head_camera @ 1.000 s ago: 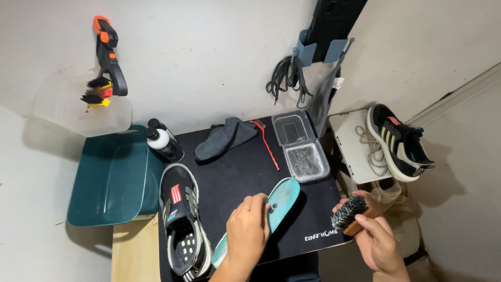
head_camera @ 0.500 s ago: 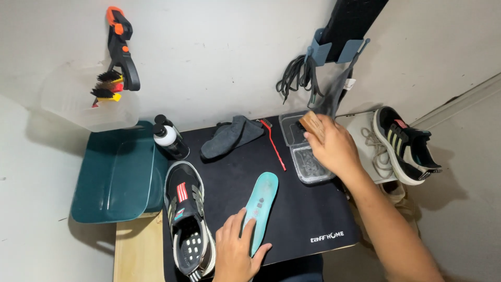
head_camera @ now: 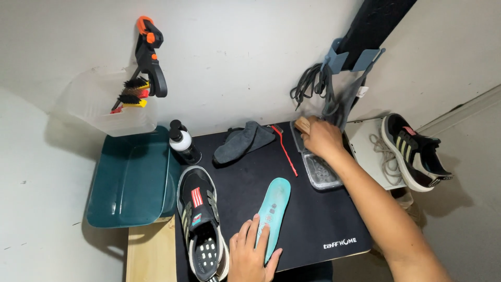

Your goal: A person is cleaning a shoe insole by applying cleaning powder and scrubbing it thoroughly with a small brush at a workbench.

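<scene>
— Where are the hands?

— The left hand (head_camera: 254, 256) lies flat and open, fingers spread, pressing the near end of the thin teal foam insole (head_camera: 272, 213) onto the black rubber mat (head_camera: 313, 224). It pins the insole rather than gripping it. The right hand (head_camera: 321, 138) reaches to the far right of the mat, curled around a wooden-backed brush (head_camera: 302, 125) over the clear plastic tray (head_camera: 324, 175); only the wood end shows, so how tightly the fingers close I cannot tell.

— And the insole itself?

— It lies near the middle of the mat, running near to far, just right of the black sneaker with pale stripes and a white sole (head_camera: 201, 230). I'd judge it light, soft and bendy (it would flop if lifted by one end), so pressing it flat at the heel, or pinching it by the edges, seems the sound way to hold it.

— What's around?

— A slim red brush (head_camera: 285, 151) and a grey folded cloth (head_camera: 242, 142) at the far side, a black pump bottle (head_camera: 183, 143) to the left, then a teal plastic basin (head_camera: 133, 183). A second black sneaker (head_camera: 412, 151) sits off to the right beside loose pale laces (head_camera: 383, 154).
</scene>
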